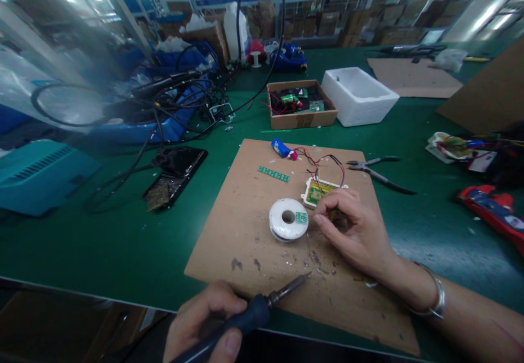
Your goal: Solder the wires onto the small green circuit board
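My left hand (204, 322) is at the near table edge, closed round the dark handle of a soldering iron (254, 311) whose tip points up and right over a brown cardboard sheet (245, 243). My right hand (352, 232), with a metal bracelet on the wrist, rests on the sheet with thumb and fingers pinched together. The pinch sits beside a tiny green board (302, 218) lying on a white solder spool (286, 221); what it holds is too small to name. Just behind my fingers lies a white-cased circuit board (317, 191) with red and black wires leading to a blue battery (280, 148).
A strip of small green boards (273, 174) lies on the sheet, and pliers (379, 171) lie at its right edge. Behind are a cardboard box of parts (301, 117) and a white foam box (358, 95). Left are a black sponge tray (176, 174), tangled cables and a teal unit (36, 174).
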A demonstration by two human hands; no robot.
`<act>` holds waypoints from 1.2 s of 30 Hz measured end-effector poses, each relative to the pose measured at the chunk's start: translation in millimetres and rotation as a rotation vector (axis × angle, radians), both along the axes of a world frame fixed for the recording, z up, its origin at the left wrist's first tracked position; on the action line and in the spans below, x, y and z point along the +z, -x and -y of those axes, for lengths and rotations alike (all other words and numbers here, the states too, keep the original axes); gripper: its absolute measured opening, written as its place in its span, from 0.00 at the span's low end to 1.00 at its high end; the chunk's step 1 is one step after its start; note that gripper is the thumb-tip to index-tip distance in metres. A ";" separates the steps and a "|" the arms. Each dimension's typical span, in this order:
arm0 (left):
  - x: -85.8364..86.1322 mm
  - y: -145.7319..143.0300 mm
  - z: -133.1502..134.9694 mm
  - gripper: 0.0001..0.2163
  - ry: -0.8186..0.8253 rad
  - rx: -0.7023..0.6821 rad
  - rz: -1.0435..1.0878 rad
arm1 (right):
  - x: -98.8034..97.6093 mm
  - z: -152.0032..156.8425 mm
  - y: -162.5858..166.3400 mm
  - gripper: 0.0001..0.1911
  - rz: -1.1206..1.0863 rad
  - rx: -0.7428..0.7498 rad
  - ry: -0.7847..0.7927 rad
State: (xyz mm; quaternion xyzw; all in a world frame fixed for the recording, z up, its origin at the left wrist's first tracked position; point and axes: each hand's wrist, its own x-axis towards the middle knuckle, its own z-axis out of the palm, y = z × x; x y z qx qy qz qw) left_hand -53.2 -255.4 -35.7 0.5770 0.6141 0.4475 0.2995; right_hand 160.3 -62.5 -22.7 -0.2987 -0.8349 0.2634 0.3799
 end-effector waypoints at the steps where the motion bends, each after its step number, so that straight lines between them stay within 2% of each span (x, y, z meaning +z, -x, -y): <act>1: -0.4 0.5 0.4 0.05 0.005 -0.007 0.009 | 0.1 0.0 0.0 0.04 0.001 0.001 0.000; 29: -2.1 -0.5 0.9 0.06 -0.042 -0.022 0.022 | -0.7 -0.6 0.3 0.04 0.008 0.003 0.003; 36: 3.2 -3.4 -3.7 0.05 -0.041 -0.035 0.046 | -1.0 -0.1 -0.7 0.04 0.011 0.004 0.005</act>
